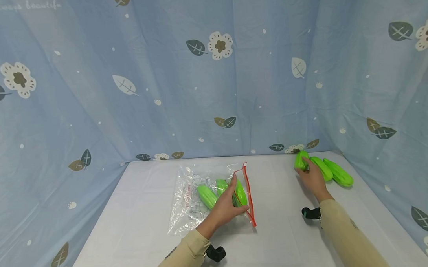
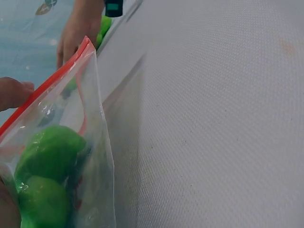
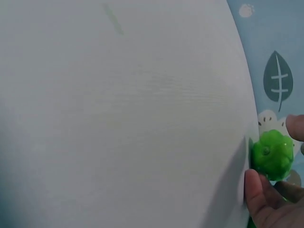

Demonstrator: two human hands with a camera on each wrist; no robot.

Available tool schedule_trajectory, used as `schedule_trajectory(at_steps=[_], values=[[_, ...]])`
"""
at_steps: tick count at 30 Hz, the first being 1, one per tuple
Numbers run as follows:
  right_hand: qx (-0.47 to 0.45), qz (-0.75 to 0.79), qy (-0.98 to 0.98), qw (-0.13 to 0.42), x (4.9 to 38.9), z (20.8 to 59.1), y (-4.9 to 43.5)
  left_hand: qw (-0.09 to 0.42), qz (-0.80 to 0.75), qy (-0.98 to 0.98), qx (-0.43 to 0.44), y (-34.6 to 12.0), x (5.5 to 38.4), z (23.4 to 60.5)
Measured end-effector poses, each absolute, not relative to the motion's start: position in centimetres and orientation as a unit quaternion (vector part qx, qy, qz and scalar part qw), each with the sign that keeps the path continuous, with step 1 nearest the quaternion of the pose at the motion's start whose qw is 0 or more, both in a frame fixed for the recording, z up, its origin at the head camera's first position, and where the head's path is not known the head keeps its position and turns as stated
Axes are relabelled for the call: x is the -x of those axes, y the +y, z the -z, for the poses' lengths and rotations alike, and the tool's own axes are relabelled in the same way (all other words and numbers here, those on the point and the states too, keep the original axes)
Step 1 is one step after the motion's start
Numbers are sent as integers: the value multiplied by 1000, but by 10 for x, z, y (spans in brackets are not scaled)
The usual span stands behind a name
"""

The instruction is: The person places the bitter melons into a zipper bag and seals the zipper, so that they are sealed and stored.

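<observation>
In the head view, my left hand (image 1: 225,207) holds the mouth of a clear zip bag (image 1: 182,207) with a red seal, thumb and fingers spread along it. Several ribbed, bright green gourds (image 1: 206,196) lie inside; the left wrist view shows two of their rounded ends (image 2: 54,152) through the film. At the far right of the table, my right hand (image 1: 312,179) grips another green gourd (image 1: 301,160). The right wrist view shows the lobed end of that gourd (image 3: 273,154) between thumb and fingers. Part of it is hidden by the hand.
Two more green gourds, one (image 1: 322,169) in the middle and one (image 1: 338,172) at the right, lie beside my right hand. A blue patterned curtain (image 1: 184,91) hangs behind and along both sides of the white table (image 1: 274,241).
</observation>
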State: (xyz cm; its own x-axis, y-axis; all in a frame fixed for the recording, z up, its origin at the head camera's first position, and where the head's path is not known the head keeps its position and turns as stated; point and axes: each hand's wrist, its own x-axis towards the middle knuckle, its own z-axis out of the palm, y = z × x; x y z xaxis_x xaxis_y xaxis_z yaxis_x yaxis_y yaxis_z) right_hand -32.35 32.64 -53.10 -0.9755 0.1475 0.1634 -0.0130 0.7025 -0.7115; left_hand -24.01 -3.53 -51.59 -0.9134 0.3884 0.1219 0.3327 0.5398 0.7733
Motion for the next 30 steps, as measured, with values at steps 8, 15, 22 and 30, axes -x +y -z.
schedule_trajectory(at_steps=[8,15,22,30], values=[[18,-350,-935,58,336,527,331,30,-433,877,-207,-37,240,516],[28,-332,-942,40,337,527,329,34,-434,877,-204,-38,240,516],[43,-345,-935,64,331,526,324,32,-431,878,-204,-38,239,515],[44,-325,-940,95,319,522,319,30,-429,879,-205,-39,238,515]])
